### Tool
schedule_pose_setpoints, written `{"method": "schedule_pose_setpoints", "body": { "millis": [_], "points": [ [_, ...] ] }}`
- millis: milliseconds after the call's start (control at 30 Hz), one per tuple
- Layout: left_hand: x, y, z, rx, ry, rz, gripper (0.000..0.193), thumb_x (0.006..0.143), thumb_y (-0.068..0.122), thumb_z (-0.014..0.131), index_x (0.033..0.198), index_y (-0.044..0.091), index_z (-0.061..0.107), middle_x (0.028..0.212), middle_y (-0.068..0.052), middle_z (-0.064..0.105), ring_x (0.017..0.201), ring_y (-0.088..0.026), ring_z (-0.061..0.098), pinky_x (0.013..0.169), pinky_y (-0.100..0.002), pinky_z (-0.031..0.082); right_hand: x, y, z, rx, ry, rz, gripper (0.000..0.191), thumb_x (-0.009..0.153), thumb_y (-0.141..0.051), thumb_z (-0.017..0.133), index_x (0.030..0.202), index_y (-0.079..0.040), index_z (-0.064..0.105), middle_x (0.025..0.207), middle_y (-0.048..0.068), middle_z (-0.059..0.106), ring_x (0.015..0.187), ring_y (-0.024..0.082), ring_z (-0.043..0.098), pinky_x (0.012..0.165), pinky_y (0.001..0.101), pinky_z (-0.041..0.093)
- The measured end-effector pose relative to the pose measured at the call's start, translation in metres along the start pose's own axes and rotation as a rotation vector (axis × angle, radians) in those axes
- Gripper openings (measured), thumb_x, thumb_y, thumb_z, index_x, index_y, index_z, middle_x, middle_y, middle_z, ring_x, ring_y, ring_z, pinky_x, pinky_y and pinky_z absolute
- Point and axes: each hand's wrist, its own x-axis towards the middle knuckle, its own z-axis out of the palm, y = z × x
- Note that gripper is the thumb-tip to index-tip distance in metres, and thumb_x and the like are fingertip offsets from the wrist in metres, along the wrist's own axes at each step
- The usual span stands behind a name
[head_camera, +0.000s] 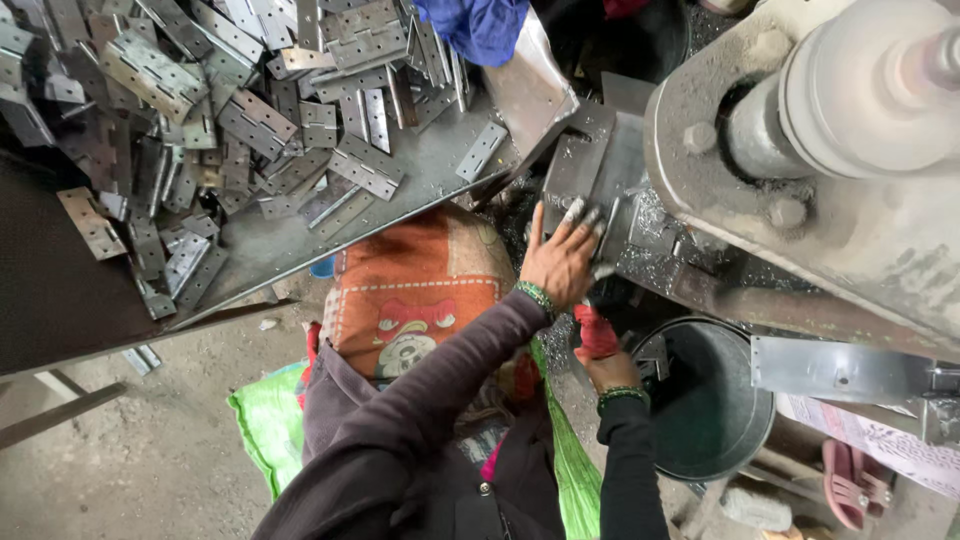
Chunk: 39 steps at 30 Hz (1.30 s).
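Resting left hand (562, 258) on grey steel block (590, 165) — dusty, shavings-flecked

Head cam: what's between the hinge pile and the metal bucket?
In the head view, between the hinge pile and the metal bucket lie an orange patterned cushion and both hands: left hand flat on the press block, right hand holding a red piece.

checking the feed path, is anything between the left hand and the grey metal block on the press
Nothing visible: the left hand already lies flat on the grey metal block, fingers spread on its face. The right hand, lower down, is closed on a red handle, clear of that spot.
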Motion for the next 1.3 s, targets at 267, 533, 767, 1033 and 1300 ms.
{"method": "schedule_pose_setpoints", "body": {
  "millis": [267,533,767,1033,1300],
  "points": [
    [0.015,-0.002,0.017,0.151,-0.148,-0.081,0.067,0.083,0.034,0.066,0.144,0.009,0.055,0.151,-0.008,0.052,0.144,-0.031,0.041,0.123,-0.070,0.002,0.003,0.011,-0.001,0.046,0.195,-0.114,0.049,0.073,-0.047,0.082,0.107,-0.013,0.077,0.098,0.019,0.076,0.095,0.040,0.072,0.080,0.0480,0.056],
    [0.006,-0.010,0.018,0.046,-0.172,-0.092,0.065,0.085,0.026,0.064,0.148,0.010,0.054,0.152,-0.006,0.052,0.140,-0.026,0.046,0.126,-0.069,0.003,0.008,0.019,0.009,0.084,0.233,-0.262,0.044,0.079,-0.049,0.079,0.106,-0.014,0.078,0.098,0.019,0.075,0.096,0.040,0.072,0.082,0.0488,0.055],
    [0.026,-0.010,0.031,0.091,-0.165,-0.105,0.058,0.088,0.025,0.061,0.144,0.011,0.056,0.152,-0.007,0.053,0.146,-0.028,0.041,0.125,-0.068,0.002,0.004,0.015,0.011,-0.071,0.076,-0.053,0.039,0.085,-0.048,0.076,0.108,-0.016,0.079,0.100,0.020,0.076,0.098,0.040,0.072,0.084,0.0485,0.056],
    [0.025,-0.013,0.026,0.033,-0.124,-0.093,0.051,0.098,0.035,0.058,0.145,0.015,0.055,0.152,-0.005,0.051,0.151,-0.028,0.036,0.125,-0.069,0.002,0.002,0.006,0.015,0.053,0.203,-0.339,0.048,0.089,-0.034,0.068,0.135,-0.024,0.065,0.121,0.017,0.071,0.108,0.040,0.068,0.088,0.0470,0.054],
    [0.042,-0.018,0.031,0.136,-0.157,-0.100,0.049,0.101,0.035,0.052,0.146,0.017,0.053,0.159,-0.001,0.045,0.155,-0.027,0.027,0.123,-0.069,0.001,0.001,0.005,0.016,0.085,0.102,-0.264,0.048,0.082,-0.046,0.073,0.122,-0.020,0.072,0.108,0.017,0.076,0.100,0.040,0.070,0.081,0.0477,0.055]
  ]
}}
